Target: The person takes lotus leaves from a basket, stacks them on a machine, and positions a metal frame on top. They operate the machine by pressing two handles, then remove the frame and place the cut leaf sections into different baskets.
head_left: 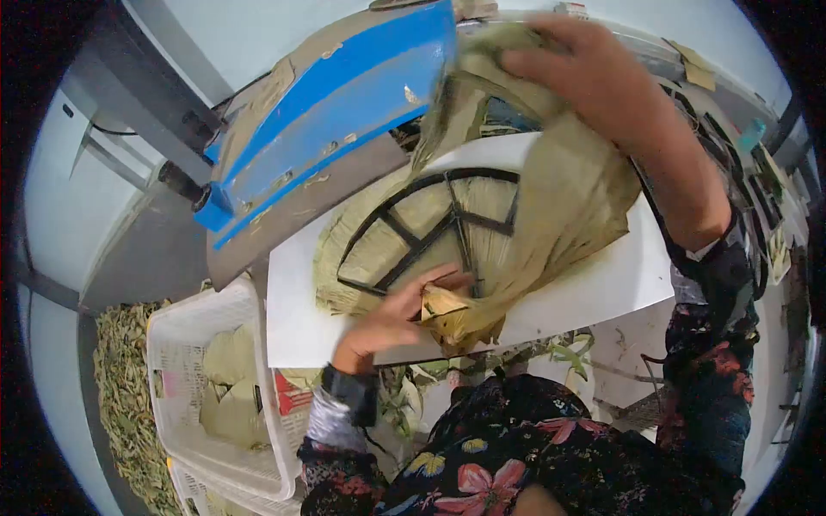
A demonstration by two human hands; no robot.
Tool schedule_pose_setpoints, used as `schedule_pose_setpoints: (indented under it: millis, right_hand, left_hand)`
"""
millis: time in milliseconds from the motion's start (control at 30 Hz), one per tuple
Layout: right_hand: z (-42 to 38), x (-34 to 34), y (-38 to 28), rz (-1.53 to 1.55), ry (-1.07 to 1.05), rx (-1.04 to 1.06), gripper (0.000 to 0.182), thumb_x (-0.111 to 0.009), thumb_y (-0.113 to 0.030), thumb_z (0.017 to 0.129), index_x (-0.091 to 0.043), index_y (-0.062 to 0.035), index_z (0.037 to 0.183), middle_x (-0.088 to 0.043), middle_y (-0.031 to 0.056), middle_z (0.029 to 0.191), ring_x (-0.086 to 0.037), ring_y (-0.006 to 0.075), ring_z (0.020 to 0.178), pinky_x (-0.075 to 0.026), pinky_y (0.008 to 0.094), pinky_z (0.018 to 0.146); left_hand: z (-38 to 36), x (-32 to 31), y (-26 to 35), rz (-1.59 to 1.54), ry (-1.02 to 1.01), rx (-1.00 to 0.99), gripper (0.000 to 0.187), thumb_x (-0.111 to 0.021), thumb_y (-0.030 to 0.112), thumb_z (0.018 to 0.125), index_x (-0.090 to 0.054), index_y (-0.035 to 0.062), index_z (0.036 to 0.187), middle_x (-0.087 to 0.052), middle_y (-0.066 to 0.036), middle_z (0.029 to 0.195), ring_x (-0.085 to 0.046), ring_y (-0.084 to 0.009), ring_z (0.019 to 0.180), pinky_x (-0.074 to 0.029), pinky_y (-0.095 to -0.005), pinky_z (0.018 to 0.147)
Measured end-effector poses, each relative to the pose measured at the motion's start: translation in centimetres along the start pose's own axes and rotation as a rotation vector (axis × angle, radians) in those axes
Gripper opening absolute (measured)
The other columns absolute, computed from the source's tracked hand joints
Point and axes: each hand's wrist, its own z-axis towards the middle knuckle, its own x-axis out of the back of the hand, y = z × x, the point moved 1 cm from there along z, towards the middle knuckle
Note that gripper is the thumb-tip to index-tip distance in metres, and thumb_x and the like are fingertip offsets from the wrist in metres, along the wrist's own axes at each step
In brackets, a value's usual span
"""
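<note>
My right hand [572, 64], slightly blurred, is closed on the upper edge of a wide, pale green dried leaf [581, 181], holding it raised and folded at the right. A black fan-shaped frame [452, 225] with spokes lies over more flat leaf on a white board [301, 335]. Low at the narrow end of the frame, my left hand [387, 322] has its fingers around the gathered, yellowish leaf base [449, 320]. Part of its grip is hidden. The raised leaf runs from this base up to my right hand and covers the frame's right side.
A blue panel [335, 103] on a brown board stands beyond the work board. At left, a white plastic basket [271, 464] holds several rounded leaf pieces [231, 387]. Leaf scraps [129, 396] pile along the floor. Black frames [753, 202] lie at the right.
</note>
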Motion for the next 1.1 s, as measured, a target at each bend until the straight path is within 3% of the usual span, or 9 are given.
schedule_pose_setpoints:
  millis: [133,267,333,500,633,733,900,967,1100]
  right_hand:
    - [2.7,-2.0,-5.8,-0.587,-0.063,0.639,0.031,-0.057,-0.020,0.082,-0.059,-0.0099,0.111,-0.053,0.0055,0.079,-0.050,0.0187,0.077,-0.042,0.0289,0.062]
    - [3.2,-5.1,-9.0,-0.001,0.010,0.432,0.018,-0.050,-0.019,0.089,-0.058,-0.0050,0.095,-0.051,0.0122,0.086,-0.055,0.0256,0.078,-0.044,0.0327,0.067]
    - [2.2,-4.7,-9.9,0.246,-0.145,0.171,0.036,-0.055,-0.030,0.088,-0.059,0.0020,0.104,-0.061,0.0040,0.087,-0.056,0.0123,0.081,-0.045,0.0267,0.075]
    - [-6.6,-8.8,-1.3,0.394,-0.322,-0.171,0.033,-0.057,-0.028,0.087,-0.055,0.0005,0.102,-0.058,0.0167,0.085,-0.058,0.0262,0.081,-0.046,0.0365,0.073]
    - [-13.5,-10.0,5.2,0.174,-0.475,-0.292,0.034,-0.061,-0.023,0.081,-0.055,0.0007,0.105,-0.057,0.0175,0.097,-0.056,0.0327,0.094,-0.044,0.0375,0.083]
    - [-14.4,-10.9,6.5,0.012,-0.355,-0.139,0.038,-0.062,-0.023,0.080,-0.052,-0.0008,0.109,-0.054,0.0171,0.106,-0.052,0.0359,0.099,-0.043,0.0405,0.085]
    - [-13.4,-13.8,5.4,-0.336,-0.517,-0.006,0.049,-0.061,-0.028,0.080,-0.045,-0.0043,0.120,-0.053,0.0194,0.110,-0.052,0.0365,0.100,-0.041,0.0460,0.086]
    - [-13.3,-15.6,5.7,-0.374,-0.561,-0.004,0.048,-0.062,-0.029,0.079,-0.046,-0.0049,0.117,-0.054,0.0188,0.107,-0.054,0.0376,0.094,-0.042,0.0456,0.083]
    - [-13.7,-17.1,8.2,-0.170,-0.579,-0.105,0.039,-0.060,-0.028,0.079,-0.047,-0.0052,0.109,-0.059,0.0183,0.095,-0.059,0.0390,0.077,-0.047,0.0465,0.068]
  left_hand:
    - [-1.3,0.8,2.6,-0.626,-0.192,0.025,0.078,-0.079,0.020,0.065,-0.040,0.0050,0.131,-0.051,-0.010,0.123,-0.049,-0.0228,0.112,-0.036,-0.0337,0.097]
    - [-1.9,-0.5,6.0,-0.100,-0.016,0.248,0.060,-0.077,0.018,0.070,-0.049,0.0027,0.121,-0.061,-0.007,0.104,-0.058,-0.0180,0.089,-0.046,-0.0314,0.082]
    - [-5.7,-1.4,8.1,0.015,0.380,0.240,0.049,-0.075,0.013,0.070,-0.055,0.0007,0.113,-0.062,-0.004,0.096,-0.058,-0.0138,0.083,-0.047,-0.0283,0.076]
    - [-25.4,-3.5,1.0,-0.223,1.306,0.278,0.052,-0.070,0.008,0.065,-0.053,-0.0052,0.112,-0.064,-0.012,0.093,-0.063,-0.0194,0.073,-0.052,-0.0309,0.063]
    - [-42.1,-12.9,-9.6,-0.153,1.058,1.006,0.050,-0.066,0.012,0.071,-0.051,-0.0017,0.117,-0.061,-0.013,0.104,-0.061,-0.0230,0.088,-0.051,-0.0358,0.073]
    - [-47.5,-22.4,-15.2,0.230,0.309,1.535,0.042,-0.062,0.017,0.077,-0.053,0.0037,0.116,-0.062,-0.015,0.101,-0.061,-0.0257,0.088,-0.050,-0.0376,0.073]
    - [-33.9,-17.5,-14.0,0.953,-0.142,0.819,0.031,-0.055,0.025,0.087,-0.057,0.0125,0.115,-0.063,-0.018,0.097,-0.060,-0.0303,0.088,-0.047,-0.0404,0.074]
    - [-22.5,-12.0,-8.4,0.413,0.517,0.785,0.032,-0.049,0.029,0.091,-0.059,0.0033,0.106,-0.062,-0.015,0.099,-0.060,-0.0266,0.096,-0.046,-0.0374,0.081]
    - [-11.1,-9.7,-3.4,-0.339,0.405,0.364,0.027,-0.049,0.022,0.093,-0.058,0.0011,0.107,-0.063,-0.010,0.089,-0.059,-0.0155,0.082,-0.048,-0.0288,0.075]
